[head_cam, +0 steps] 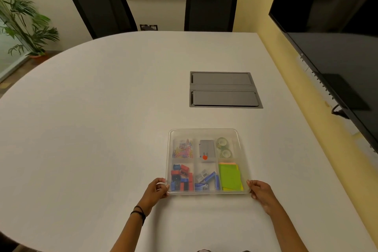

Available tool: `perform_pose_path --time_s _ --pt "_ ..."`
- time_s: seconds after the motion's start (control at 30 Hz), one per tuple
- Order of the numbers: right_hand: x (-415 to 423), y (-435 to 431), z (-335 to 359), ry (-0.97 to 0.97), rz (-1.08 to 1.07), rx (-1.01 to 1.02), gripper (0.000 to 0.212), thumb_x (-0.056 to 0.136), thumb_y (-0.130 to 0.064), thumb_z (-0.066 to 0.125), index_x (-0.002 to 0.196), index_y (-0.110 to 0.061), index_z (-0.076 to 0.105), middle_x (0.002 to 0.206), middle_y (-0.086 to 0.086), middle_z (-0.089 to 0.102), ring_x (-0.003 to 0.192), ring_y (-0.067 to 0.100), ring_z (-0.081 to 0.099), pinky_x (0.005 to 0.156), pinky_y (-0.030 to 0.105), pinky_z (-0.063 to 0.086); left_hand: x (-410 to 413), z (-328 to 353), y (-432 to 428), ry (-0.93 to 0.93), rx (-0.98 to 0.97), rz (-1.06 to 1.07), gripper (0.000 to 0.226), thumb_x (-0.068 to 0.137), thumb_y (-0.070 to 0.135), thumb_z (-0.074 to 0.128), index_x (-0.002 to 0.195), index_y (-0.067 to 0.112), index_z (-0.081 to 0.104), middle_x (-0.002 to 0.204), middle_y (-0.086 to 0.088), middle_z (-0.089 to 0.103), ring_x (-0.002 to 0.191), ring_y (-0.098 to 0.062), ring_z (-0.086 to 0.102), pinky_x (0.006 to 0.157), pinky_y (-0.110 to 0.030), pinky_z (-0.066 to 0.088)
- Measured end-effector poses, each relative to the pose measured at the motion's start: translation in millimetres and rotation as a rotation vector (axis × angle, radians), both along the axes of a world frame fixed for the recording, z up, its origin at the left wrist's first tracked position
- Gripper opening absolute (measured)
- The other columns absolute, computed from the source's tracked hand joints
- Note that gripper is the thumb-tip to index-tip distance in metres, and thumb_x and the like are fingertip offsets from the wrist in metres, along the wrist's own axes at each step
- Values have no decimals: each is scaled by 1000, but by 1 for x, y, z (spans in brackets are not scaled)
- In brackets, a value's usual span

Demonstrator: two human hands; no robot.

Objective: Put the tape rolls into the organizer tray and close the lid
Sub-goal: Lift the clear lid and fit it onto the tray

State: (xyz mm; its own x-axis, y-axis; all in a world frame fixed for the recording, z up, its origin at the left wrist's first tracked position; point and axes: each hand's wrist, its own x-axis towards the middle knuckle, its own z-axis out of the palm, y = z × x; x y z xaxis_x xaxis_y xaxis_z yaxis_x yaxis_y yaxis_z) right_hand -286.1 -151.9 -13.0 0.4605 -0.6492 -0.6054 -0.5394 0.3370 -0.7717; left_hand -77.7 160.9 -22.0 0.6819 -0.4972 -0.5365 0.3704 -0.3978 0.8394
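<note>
Two bare forearms are being extended from the 6 o'clock edge of the view over a white bench [86, 129]. The near corners of a clear organizer tray [244, 161] are being gripped: the left hand [156, 189] is being closed on the near-left corner, its fingers [161, 182] curled over the rim, and the right hand [259, 192] is being closed on the near-right corner. A dark band [139, 211] is being worn on the left wrist.

A translucent lid [202, 133] is being seen lying over the tray. Through it, six compartments are being shown. In the near row, from 9 o'clock to 3 o'clock, red and blue clips [182, 178], blue staple boxes [206, 180] and green sticky notes [230, 177] are being held. In the far row, coloured paper clips [183, 148], a grey card with a red dot [206, 150] and two tape rolls [224, 147] are being held; the rolls are lying in the far-right compartment.

Further off, at 12 o'clock, a grey cable hatch [224, 90] is being seen set into the bench. Beyond it two black chairs [210, 6] are being seen, with a plant [22, 18] at 10 o'clock and a dark screen [335, 32] at 2 o'clock.
</note>
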Motion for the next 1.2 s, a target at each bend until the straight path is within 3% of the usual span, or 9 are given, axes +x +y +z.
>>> perform_pose_path --time_s 0.3,0.47,0.63,0.73,0.83,0.97,1.1,1.2 --pt "-6 -2 0 9 81 107 19 90 -10 58 72 -7 61 57 4 49 44 13 36 47 22 34 2 0 15 55 9 -101 16 92 11 58 106 4 53 93 -18 60 84 -25 60 79 -31 54" --pt "-6 -4 5 17 86 118 10 87 -12 63 79 -8 61 69 9 60 57 17 54 47 23 38 11 3 18 40 61 -177 24 91 11 60 114 8 51 101 -19 64 86 -24 61 82 -31 52" --pt "21 -11 13 149 128 -135 14 89 -22 62 92 -9 60 84 9 62 67 19 56 55 26 42 27 14 7 -41 160 -234 28 95 23 56 119 11 51 104 -13 63 87 -18 62 75 -24 52" --pt "42 -15 20 228 170 -376 23 89 -19 61 106 -4 57 102 20 64 85 29 59 72 32 45 38 23 -6 -140 212 -224 28 95 27 54 118 11 50 106 -11 60 91 -19 60 77 -26 50" --pt "69 -17 35 162 205 -550 29 89 -12 59 115 -1 52 116 25 56 105 35 57 88 38 46 53 35 -27 -336 260 -153 35 93 25 58 122 11 48 112 -11 56 98 -23 57 83 -30 48" --pt "106 -17 61 52 252 -664 28 91 -10 55 117 -2 51 121 23 53 110 34 55 90 40 47 69 56 -53 -584 257 -107 42 92 23 59 130 12 45 131 -14 51 116 -27 54 94 -35 46" --pt "110 -2 60 62 403 -710 34 94 -13 50 127 -5 47 134 19 48 124 31 47 100 37 42 66 58 -69 -735 278 -246 51 93 23 58 138 11 39 147 -13 40 134 -27 39 112 -38 34" --pt "92 13 35 143 581 -803 45 96 -19 46 139 -9 36 153 16 27 141 27 26 115 33 26 50 42 -75 -781 347 -384 59 93 30 57 144 14 31 158 -11 19 145 -27 20 118 -38 22"
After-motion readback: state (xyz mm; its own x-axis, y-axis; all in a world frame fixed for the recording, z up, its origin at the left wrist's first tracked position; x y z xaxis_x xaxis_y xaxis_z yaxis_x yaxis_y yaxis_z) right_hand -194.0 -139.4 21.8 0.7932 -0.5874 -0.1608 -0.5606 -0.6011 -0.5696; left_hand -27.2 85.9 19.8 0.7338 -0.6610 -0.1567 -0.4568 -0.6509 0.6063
